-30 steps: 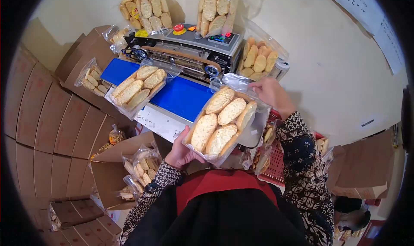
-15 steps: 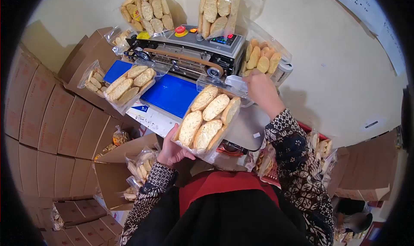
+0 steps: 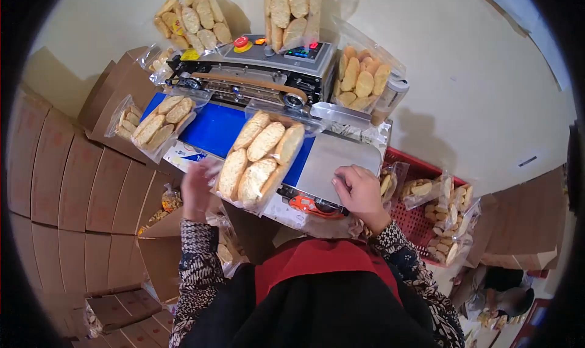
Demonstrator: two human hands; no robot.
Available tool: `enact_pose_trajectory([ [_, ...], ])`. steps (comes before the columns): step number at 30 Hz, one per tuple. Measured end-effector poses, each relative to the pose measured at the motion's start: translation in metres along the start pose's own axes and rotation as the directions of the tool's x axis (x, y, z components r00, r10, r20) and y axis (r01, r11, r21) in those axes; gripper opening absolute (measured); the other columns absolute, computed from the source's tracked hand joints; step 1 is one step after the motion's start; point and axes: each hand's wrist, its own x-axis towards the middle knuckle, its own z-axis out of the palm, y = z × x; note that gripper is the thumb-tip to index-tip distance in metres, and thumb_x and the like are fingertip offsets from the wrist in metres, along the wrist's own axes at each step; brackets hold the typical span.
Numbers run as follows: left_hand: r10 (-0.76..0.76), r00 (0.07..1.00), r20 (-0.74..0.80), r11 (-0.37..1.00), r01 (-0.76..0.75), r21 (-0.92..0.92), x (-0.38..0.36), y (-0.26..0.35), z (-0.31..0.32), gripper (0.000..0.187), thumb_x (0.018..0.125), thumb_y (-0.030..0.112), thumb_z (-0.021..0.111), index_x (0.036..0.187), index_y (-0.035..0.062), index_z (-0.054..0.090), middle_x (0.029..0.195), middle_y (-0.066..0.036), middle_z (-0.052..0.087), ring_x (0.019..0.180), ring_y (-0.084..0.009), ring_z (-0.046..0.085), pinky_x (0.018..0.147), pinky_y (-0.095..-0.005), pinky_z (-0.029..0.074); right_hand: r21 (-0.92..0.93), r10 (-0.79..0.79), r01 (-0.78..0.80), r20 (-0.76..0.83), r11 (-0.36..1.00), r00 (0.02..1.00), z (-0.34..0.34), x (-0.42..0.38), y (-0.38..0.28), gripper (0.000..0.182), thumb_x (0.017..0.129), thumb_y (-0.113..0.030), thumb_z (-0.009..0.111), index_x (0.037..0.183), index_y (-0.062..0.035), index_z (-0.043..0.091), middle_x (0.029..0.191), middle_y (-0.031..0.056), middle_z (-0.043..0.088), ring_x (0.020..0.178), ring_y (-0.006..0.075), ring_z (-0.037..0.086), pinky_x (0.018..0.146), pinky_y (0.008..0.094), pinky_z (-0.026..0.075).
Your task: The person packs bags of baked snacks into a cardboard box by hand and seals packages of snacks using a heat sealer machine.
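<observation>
A clear bag of oblong bread pieces (image 3: pixel 259 159) lies at the front of the sealing machine (image 3: pixel 244 74), its top edge by the machine's belt. My left hand (image 3: pixel 198 189), blurred by motion, is just left of this bag; its fingers are smeared. Over the metal plate (image 3: pixel 338 159) to the right, my right hand (image 3: pixel 358 192) has its fingers curled together, and whether anything is in them is hidden. Another bread bag (image 3: pixel 163 122) sits at the left end of the blue conveyor (image 3: pixel 213 128).
Bread bags (image 3: pixel 194 22) stand behind the machine, beside a lidded cup (image 3: pixel 390 98). A red crate (image 3: pixel 414 220) with bagged bread is at the right. Cardboard boxes (image 3: pixel 79 165) are stacked left. An orange tool (image 3: pixel 314 206) lies at the table's front edge.
The front bag has moved left along the machine, and my left hand has come off it. My right hand has moved down from the bag's top edge to the metal plate.
</observation>
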Motion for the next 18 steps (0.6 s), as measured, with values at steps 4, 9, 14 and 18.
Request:
enact_pose_trajectory([
  [4, 0.495, 0.66, -0.565, 0.869, -0.373, 0.326, 0.027, 0.072, -0.041, 0.023, 0.081, 0.028, 0.053, 0.085, 0.0048, 0.052, 0.077, -0.005, 0.049, 0.072, -0.016, 0.048, 0.066, -0.0308, 0.041, -0.008, -0.037, 0.037, -0.019, 0.999, 0.999, 0.001, -0.003, 0.002, 0.009, 0.071, -0.014, 0.059, 0.077, -0.0071, 0.056, 0.069, 0.008, 0.053, 0.068, 0.0263, 0.053, 0.062, 0.0361, 0.041],
  [9, 0.541, 0.149, -0.828, 0.841, -0.068, 0.537, 0.073, 0.139, -0.077, 0.084, 0.067, 0.047, 0.067, 0.126, 0.0064, 0.022, 0.117, -0.017, 0.037, 0.097, -0.0282, 0.044, 0.084, -0.0415, 0.038, 0.012, -0.052, 0.052, -0.02, 0.999, 0.998, 0.001, -0.002, 0.002, 0.007, 0.071, -0.013, 0.058, 0.074, -0.0071, 0.056, 0.067, 0.008, 0.052, 0.064, 0.0266, 0.053, 0.059, 0.0364, 0.042],
  [14, 0.136, 0.54, -0.831, 0.99, -0.037, 0.138, 0.081, 0.156, -0.079, 0.11, 0.063, 0.069, 0.053, 0.136, 0.0094, -0.004, 0.141, -0.018, 0.007, 0.124, -0.039, 0.022, 0.101, -0.0487, 0.018, 0.023, -0.04, 0.041, -0.047, 0.999, 0.998, -0.001, -0.001, 0.001, 0.007, 0.07, -0.012, 0.059, 0.073, -0.0073, 0.056, 0.066, 0.0076, 0.052, 0.063, 0.0265, 0.053, 0.059, 0.0362, 0.042],
  [18, 0.225, 0.903, -0.366, 0.968, -0.249, -0.018, 0.106, 0.158, -0.088, 0.074, 0.081, 0.061, 0.032, 0.134, 0.0086, 0.023, 0.139, -0.012, 0.022, 0.126, -0.0326, 0.022, 0.102, -0.0498, 0.014, 0.017, -0.079, 0.081, -0.1, 0.997, 0.992, -0.001, -0.002, 0.001, 0.007, 0.069, -0.011, 0.061, 0.072, -0.0072, 0.055, 0.065, 0.0073, 0.052, 0.063, 0.0263, 0.053, 0.059, 0.0357, 0.042],
])
